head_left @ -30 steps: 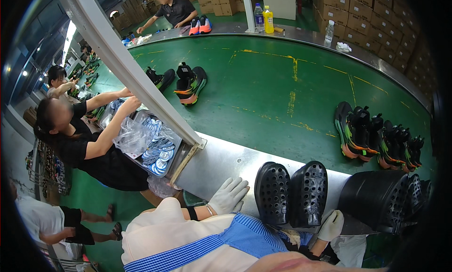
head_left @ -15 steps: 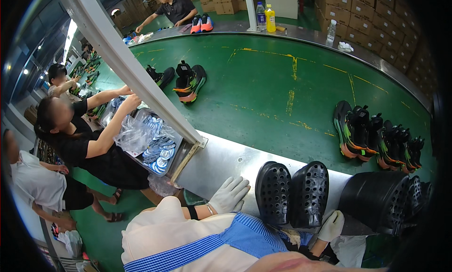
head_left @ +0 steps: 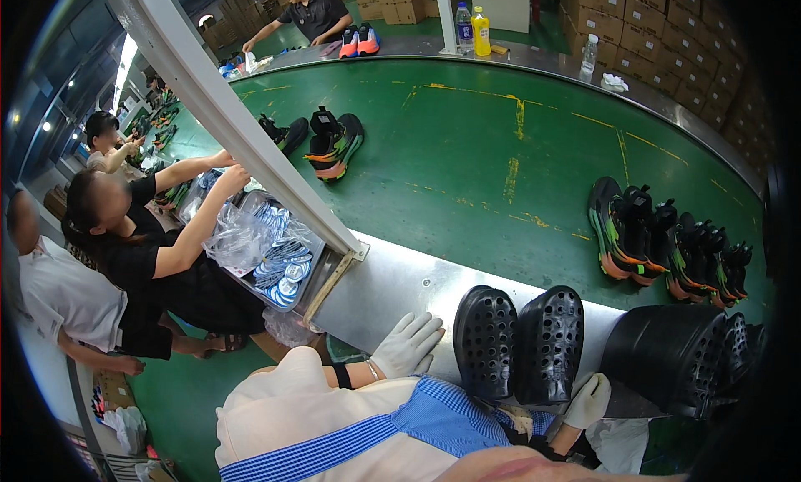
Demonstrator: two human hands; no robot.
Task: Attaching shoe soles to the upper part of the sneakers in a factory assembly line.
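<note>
My left hand, in a white glove, lies flat on the metal ledge with its fingers stretched out. My right hand, gloved too, rests at the ledge's near edge with fingers curled in and nothing seen in them. Between my hands stand two black shoe-shaped pieces full of round holes; the right-hand one is closest to my right hand, and I cannot tell whether they touch. Beyond the ledge, a green conveyor belt carries several black sneakers with orange and green soles at the right, and others at the left.
A bulky black piece occupies the ledge's right end. Left of me, a white post rises beside a metal tray of round blue-and-white pieces, where a co-worker reaches. Bottles stand on the far ledge.
The belt's sneakers have shifted slightly left. At the far left, the person in white has moved, and a far co-worker's hand now has something white at it. My hands stay put.
</note>
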